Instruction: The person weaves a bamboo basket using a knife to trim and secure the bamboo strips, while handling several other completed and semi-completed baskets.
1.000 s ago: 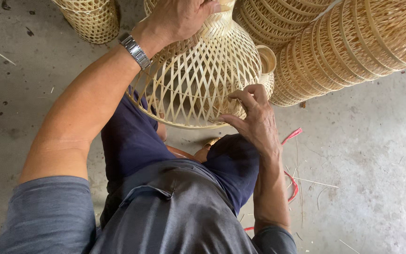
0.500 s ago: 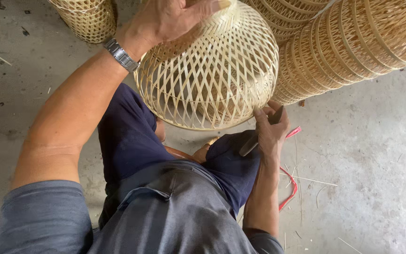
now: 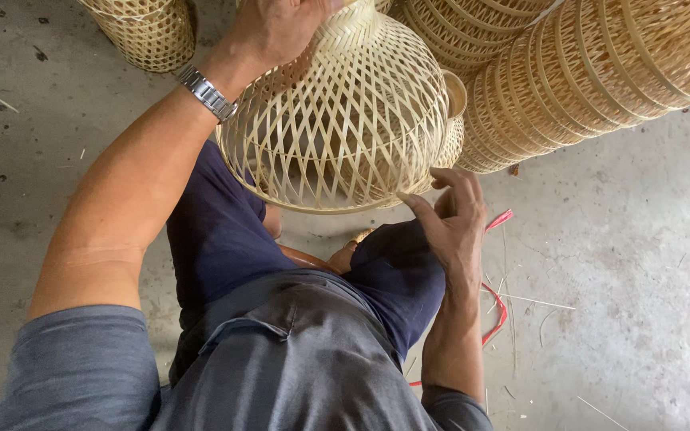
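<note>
Left hand (image 3: pixel 277 28) is up top, clamped over the narrow crown of the woven bamboo dome (image 3: pixel 337 120), fingers curled round it, gripping. Metal wristwatch (image 3: pixel 207 92) on that wrist. The dome sits tilted above the person's lap, wide open rim facing down and toward the camera, hanging just over the knees in dark blue trousers (image 3: pixel 225 231).

Right hand (image 3: pixel 450 219) is low on the right side, at the rim. Fingers loosely bent, not closed on anything; index tip just meets the rim's lower right edge, thumb apart from it. Palm empty as far as can be seen.

Behind, top right: a long nested stack of bamboo shades (image 3: pixel 584 72) lying on its side, its near end just beside the dome. Top left, another woven basket (image 3: pixel 149 28), well apart. Red strip (image 3: pixel 495 307) lies on the concrete floor (image 3: pixel 640 263) by the right forearm, w/ thin bamboo slivers scattered near it. Grey shirt (image 3: pixel 305 367) fills the bottom.
</note>
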